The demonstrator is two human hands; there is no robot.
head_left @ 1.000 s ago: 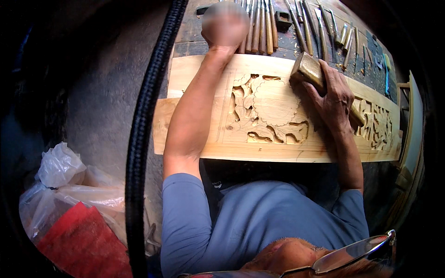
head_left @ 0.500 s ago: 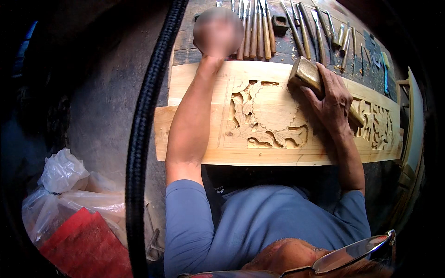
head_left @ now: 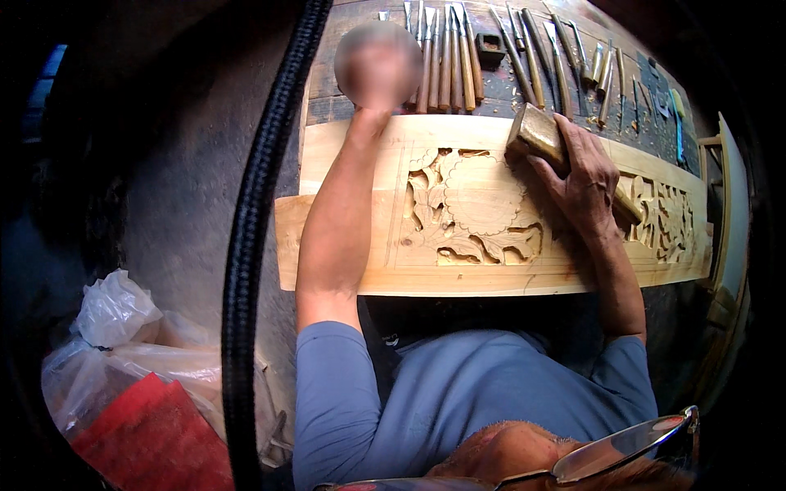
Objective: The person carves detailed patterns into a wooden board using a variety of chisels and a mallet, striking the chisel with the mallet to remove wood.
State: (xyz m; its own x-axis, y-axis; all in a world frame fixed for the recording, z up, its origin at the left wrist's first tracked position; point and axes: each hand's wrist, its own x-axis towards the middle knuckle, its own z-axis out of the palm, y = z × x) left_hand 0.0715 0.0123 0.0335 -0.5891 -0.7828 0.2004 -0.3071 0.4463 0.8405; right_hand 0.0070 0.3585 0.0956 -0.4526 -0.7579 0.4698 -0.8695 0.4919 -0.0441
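My left arm reaches across a pale wooden board [head_left: 368, 278] to its far edge. There my left hand [head_left: 379, 69] is beside a row of wood-handled chisels [head_left: 444, 69]; a blurred disc covers it, so its fingers and anything in them are hidden. Over the board's right half, my right hand [head_left: 586, 176] is closed round a wooden mallet [head_left: 532, 135]. The block-shaped head points away to the left, and the handle comes out below my palm. Pencilled scallops and pierced leaf shapes show on the board's middle panel, with a second carved panel to the right.
More carving tools [head_left: 540, 61] lie fanned along the back of the dark workbench, among wood chips. A small dark square block [head_left: 490, 51] sits between them. Plastic bags [head_left: 119, 311] and a red sheet [head_left: 155, 434] lie lower left. A black strap [head_left: 246, 245] crosses the view.
The view has shifted slightly, so the board and tools appear a little lower. My left hand appears slightly further left. My right hand stays on the mallet.
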